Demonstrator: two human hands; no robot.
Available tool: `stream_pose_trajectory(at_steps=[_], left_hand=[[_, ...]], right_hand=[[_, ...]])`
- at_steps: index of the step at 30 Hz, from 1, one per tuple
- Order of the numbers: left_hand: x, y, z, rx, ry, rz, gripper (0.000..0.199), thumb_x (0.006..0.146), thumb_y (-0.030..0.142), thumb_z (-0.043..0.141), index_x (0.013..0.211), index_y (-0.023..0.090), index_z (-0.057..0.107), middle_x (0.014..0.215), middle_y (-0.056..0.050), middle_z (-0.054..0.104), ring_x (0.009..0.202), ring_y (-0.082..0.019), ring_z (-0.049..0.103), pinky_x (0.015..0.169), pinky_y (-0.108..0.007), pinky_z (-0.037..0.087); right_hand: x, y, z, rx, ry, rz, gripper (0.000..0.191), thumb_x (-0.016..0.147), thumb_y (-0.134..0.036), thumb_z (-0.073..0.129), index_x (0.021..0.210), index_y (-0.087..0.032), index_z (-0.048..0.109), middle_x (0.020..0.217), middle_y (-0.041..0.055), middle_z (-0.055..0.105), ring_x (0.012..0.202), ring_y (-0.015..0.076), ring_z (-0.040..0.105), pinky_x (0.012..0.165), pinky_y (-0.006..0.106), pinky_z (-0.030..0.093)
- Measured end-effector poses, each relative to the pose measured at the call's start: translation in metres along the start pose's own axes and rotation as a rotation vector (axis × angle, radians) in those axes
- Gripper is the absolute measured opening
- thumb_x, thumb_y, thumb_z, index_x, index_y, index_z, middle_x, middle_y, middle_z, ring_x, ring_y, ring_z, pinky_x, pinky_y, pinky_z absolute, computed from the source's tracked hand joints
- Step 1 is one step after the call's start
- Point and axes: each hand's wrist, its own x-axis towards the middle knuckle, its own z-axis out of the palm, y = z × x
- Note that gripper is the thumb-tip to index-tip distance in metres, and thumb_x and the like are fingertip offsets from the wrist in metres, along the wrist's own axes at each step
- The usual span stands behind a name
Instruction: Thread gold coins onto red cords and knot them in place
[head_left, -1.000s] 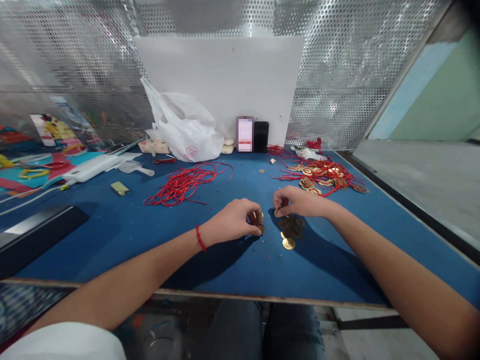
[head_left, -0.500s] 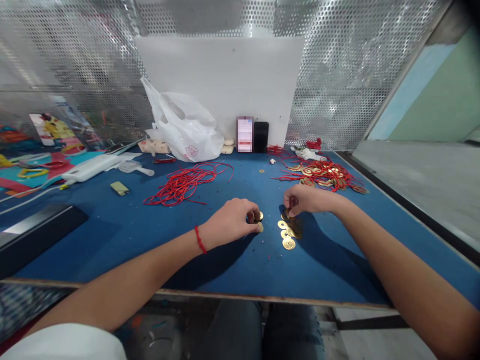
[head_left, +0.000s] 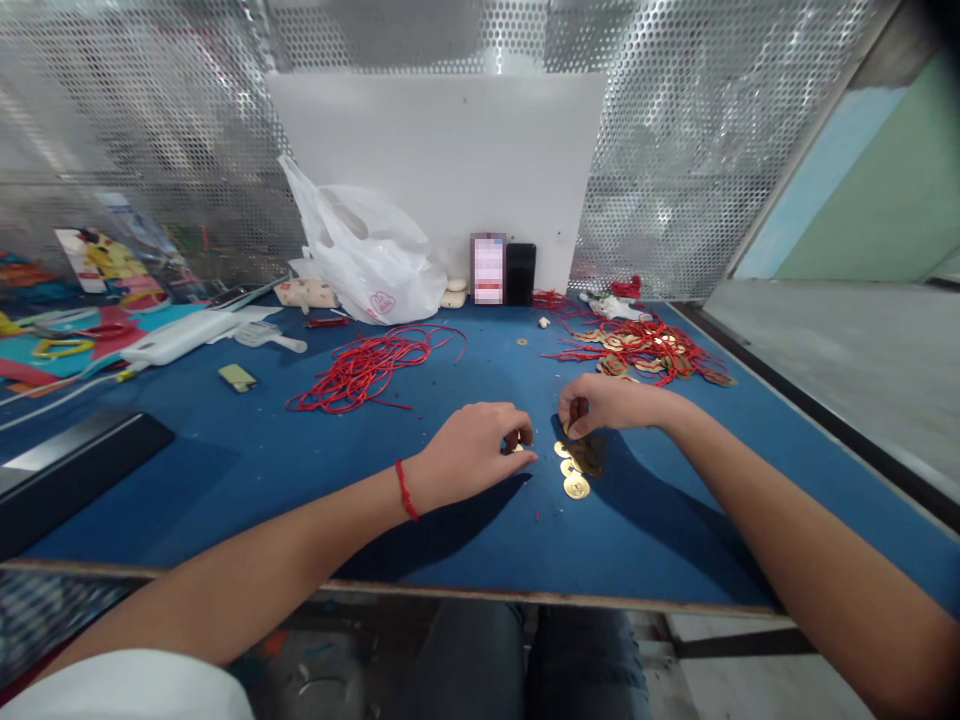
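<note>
My left hand (head_left: 480,450), a red cord bracelet (head_left: 406,490) at its wrist, hovers low over the table with thumb and forefinger apart. Under its curled fingers, gold coins (head_left: 517,448) show only in part. Between the thumb and fingers of my right hand (head_left: 592,405) a gold coin (head_left: 568,428) is pinched, mostly covered. Just below that hand lies a loose pile of gold coins (head_left: 577,486), some with square holes, partly in its shadow.
Red cords (head_left: 360,370) lie tangled left of centre. Coins strung on red cord (head_left: 660,350) are heaped at the back right. A white plastic bag (head_left: 375,260) and two phones (head_left: 520,275) stand behind. A dark flat object (head_left: 90,460) lies left.
My left hand has shifted slightly right, and its thumb and forefinger have spread from the coins. The right hand has moved slightly left and holds a coin by the pile.
</note>
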Motion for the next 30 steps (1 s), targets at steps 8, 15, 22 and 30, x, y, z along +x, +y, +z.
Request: stream_pose_trajectory(at_steps=[8,15,22,30], left_hand=[[-0.003,0.006,0.010,0.025,-0.018,0.182,0.020,0.085,0.036,0.055,0.090,0.018,0.062,0.086,-0.005,0.059,0.084,-0.017,0.052,0.074,-0.028,0.039],[-0.003,0.010,0.013,-0.002,-0.034,0.268,0.018,0.086,0.032,0.054,0.094,0.019,0.063,0.091,-0.006,0.059,0.088,-0.018,0.049,0.077,-0.029,0.039],[-0.003,0.010,0.014,-0.005,-0.053,0.280,0.018,0.086,0.031,0.053,0.094,0.018,0.062,0.093,-0.007,0.060,0.087,-0.018,0.050,0.077,-0.029,0.039],[-0.004,0.014,0.019,0.025,-0.108,0.443,0.023,0.089,0.033,0.050,0.104,0.022,0.064,0.103,-0.008,0.062,0.097,-0.019,0.049,0.089,-0.033,0.036]], right_hand=[[-0.001,-0.001,-0.002,0.106,0.066,-0.079,0.022,0.063,-0.033,0.070,0.072,-0.014,0.061,0.068,0.0019,0.064,0.066,0.0148,0.058,0.061,0.025,0.043],[-0.004,-0.008,-0.003,0.168,0.044,-0.100,0.027,0.063,-0.034,0.070,0.081,-0.015,0.066,0.072,0.0027,0.067,0.070,0.0150,0.061,0.063,0.024,0.044],[-0.004,-0.009,0.006,0.012,-0.091,-0.072,0.023,0.060,-0.024,0.071,0.081,-0.015,0.068,0.070,0.0017,0.066,0.065,0.0146,0.059,0.058,0.023,0.042],[-0.005,-0.015,0.005,0.010,-0.083,-0.171,0.019,0.063,-0.027,0.071,0.074,-0.014,0.062,0.068,-0.0004,0.061,0.062,0.0112,0.054,0.056,0.022,0.040]])
